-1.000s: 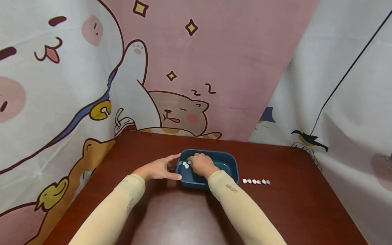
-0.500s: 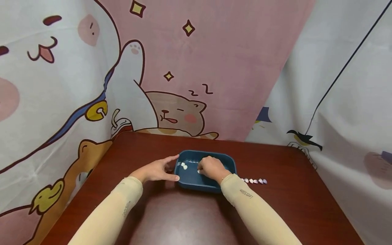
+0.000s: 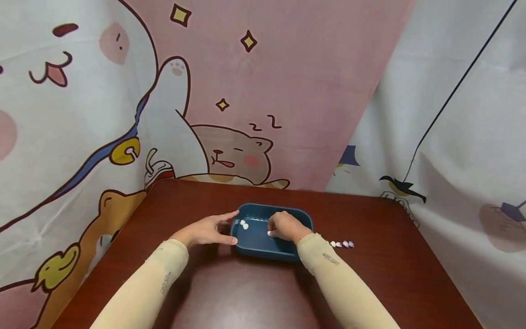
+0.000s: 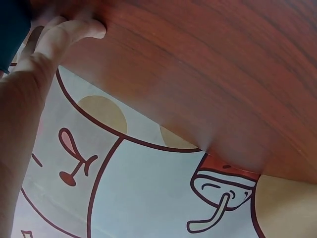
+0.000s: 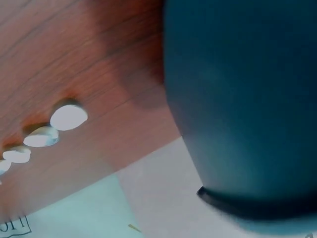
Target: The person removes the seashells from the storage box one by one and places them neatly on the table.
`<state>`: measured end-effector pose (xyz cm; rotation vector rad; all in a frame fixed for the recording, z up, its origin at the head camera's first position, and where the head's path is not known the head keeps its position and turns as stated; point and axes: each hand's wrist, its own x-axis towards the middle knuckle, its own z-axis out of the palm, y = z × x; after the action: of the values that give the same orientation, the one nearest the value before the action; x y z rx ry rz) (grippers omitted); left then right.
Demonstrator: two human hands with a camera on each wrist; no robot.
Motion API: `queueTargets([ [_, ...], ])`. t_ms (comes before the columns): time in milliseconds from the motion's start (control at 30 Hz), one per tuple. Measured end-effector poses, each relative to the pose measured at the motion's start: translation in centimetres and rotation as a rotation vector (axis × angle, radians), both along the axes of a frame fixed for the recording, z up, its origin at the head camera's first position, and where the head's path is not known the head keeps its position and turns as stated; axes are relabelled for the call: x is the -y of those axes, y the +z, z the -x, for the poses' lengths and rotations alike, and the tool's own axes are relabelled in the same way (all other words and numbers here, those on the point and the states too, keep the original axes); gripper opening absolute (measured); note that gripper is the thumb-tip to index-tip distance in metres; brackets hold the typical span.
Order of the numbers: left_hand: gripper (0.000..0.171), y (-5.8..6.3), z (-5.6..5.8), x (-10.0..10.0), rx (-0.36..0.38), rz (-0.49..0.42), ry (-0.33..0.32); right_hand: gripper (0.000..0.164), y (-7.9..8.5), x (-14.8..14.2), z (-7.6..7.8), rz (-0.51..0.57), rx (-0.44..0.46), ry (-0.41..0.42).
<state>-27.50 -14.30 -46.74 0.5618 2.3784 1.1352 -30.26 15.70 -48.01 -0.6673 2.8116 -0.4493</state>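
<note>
I am resting my spread left hand (image 3: 207, 230) against the blue tray (image 3: 263, 252) while pinching, in my right hand (image 3: 285, 225), a white shell (image 3: 269, 233) inside, near the middle, farther from two other shells (image 3: 245, 226) than a second ago.

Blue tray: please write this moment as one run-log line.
left hand: at left end of blue tray; right hand: in tray, pinching white piece; loose white pieces: in tray, left; piece row: on table, right of tray

The setting is a screened-off indoor area; whether home or studio cannot be told. Creased cloth (image 3: 312, 91) printed with cartoon animals (image 3: 242, 157) hangs behind and on both sides of a reddish-brown wooden table (image 3: 402, 274).
</note>
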Motion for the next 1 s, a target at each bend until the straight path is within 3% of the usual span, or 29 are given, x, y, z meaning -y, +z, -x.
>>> queueTargets([
  [233,0.103,-0.2,-0.5,0.1,-0.005,0.023,0.037,0.013,0.2,1.5,0.2,-0.036,0.035,-0.032],
  [467,0.103,-0.2,-0.9,-0.3,-0.016,0.018,0.052,0.014,0.0,1.8,0.3,-0.066,0.051,-0.059],
  [733,0.104,-0.5,-0.9,-0.3,-0.005,0.02,0.083,0.013,0.2,0.3,0.2,0.071,0.028,0.008],
  [1000,0.104,-0.6,-0.6,-0.2,-0.012,0.029,0.075,0.017,0.3,-0.7,0.0,0.115,0.018,0.047],
])
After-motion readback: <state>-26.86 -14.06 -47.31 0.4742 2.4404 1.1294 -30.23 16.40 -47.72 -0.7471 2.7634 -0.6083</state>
